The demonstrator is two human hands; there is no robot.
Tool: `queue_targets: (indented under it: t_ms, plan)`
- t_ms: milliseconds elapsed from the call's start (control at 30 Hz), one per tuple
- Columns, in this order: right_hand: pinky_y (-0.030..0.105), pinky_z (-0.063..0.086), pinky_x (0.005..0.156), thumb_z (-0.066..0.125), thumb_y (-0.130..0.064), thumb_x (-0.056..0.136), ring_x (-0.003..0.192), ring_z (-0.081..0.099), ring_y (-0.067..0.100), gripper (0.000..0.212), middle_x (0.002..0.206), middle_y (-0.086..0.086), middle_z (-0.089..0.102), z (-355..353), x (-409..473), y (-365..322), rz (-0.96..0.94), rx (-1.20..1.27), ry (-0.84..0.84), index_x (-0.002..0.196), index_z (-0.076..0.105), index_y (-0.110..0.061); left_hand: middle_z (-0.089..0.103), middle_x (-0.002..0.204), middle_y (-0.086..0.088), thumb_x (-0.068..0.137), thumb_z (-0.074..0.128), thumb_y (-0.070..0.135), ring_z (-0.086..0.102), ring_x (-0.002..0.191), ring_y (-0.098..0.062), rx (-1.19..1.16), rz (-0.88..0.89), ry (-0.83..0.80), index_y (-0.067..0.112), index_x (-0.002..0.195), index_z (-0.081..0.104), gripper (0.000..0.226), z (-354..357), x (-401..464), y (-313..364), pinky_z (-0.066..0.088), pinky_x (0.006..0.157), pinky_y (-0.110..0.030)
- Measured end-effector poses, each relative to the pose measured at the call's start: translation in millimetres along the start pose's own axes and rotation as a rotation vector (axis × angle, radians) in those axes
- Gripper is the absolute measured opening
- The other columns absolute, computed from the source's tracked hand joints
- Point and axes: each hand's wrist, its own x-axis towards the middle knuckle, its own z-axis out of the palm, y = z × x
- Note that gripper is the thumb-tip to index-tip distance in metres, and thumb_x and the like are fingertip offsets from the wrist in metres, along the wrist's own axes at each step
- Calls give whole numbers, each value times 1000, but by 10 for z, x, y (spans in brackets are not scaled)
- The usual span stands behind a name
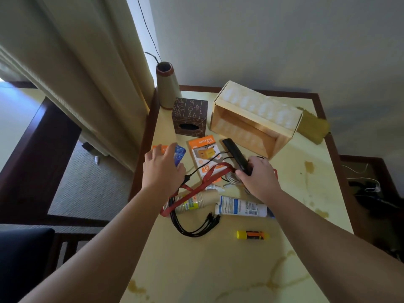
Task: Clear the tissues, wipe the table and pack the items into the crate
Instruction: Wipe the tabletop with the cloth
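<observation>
One black remote (236,156), tip toward crate (251,121).

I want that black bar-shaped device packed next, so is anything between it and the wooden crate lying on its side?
Nothing visible blocks the way. The right hand grips the black bar-shaped device, and bare table lies between it and the open mouth of the tipped wooden crate. A red strap and cables lie under the hand.

Beige curtain (72,68), pale wall (273,40), grey carpet (87,182).

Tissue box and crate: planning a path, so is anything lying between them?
No; in the head view, bare table separates tissue box from crate.
</observation>
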Motion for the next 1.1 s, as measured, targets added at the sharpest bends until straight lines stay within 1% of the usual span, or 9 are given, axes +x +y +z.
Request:
queue_targets:
  t_ms: [133,233,300,367,567,700,833,967,1100]
  plan:
    - [37,47,101,68,-46,91,121,47,14,56,125,-7,47,-71,-462,206,-112,112,85,143,54,-32,58,126,-6,94,69,36,49,119,-30,-148,216,177,23,130,65,39,69,-758,87,48,97,-43]
    - [51,40,112,67,-69,84,139,34,21,70,147,-4,38,4,-870,488,-205,-77,50,148,45,-49,61,112,0,89,74,37,54,103,-25,-129,361,44,24,118,71,32,393,-1332,29,53,86,-42]
    - [58,23,120,55,-83,85,156,8,31,76,166,-2,13,88,-1031,655,-189,-177,-37,153,27,-62,62,109,3,84,79,40,56,99,-24,-66,384,-69,28,119,71,38,616,-1568,4,55,81,-40]
    - [60,19,121,51,-81,89,158,-2,35,70,170,-3,2,171,-1076,800,-180,-225,-70,152,21,-68,63,107,4,81,84,35,59,96,-24,6,355,-116,29,123,71,44,775,-1642,2,56,77,-39]
    - [56,42,108,58,-56,97,143,34,33,47,156,5,37,168,-766,905,-257,-268,-56,143,49,-57,67,89,-1,66,86,6,60,84,-29,205,334,-73,22,99,77,38,925,-1400,25,52,65,-39]
    - [53,36,114,62,-50,98,147,29,31,46,159,4,37,153,-568,825,-266,-248,-94,143,53,-54,68,84,-3,59,85,4,62,82,-32,250,263,-82,20,86,76,33,881,-1199,130,52,64,-38]
    - [54,29,120,64,-48,97,153,22,34,53,162,6,31,103,-453,801,-290,-217,-131,148,48,-48,70,97,1,82,73,13,61,99,-31,196,180,-99,26,92,76,17,892,-1107,173,51,74,-41]
    - [55,22,123,61,-54,96,156,16,35,64,165,6,25,38,-617,802,-328,-206,-83,154,39,-41,70,96,-1,83,73,12,57,98,-33,148,168,-75,21,94,74,13,889,-1210,239,52,71,-42]
    - [36,45,102,64,-64,90,120,48,16,53,127,-9,51,-9,-1100,922,-522,-154,-32,134,62,-35,68,96,-3,86,77,22,57,92,-33,45,193,6,19,98,75,13,885,-1521,398,55,69,-43]
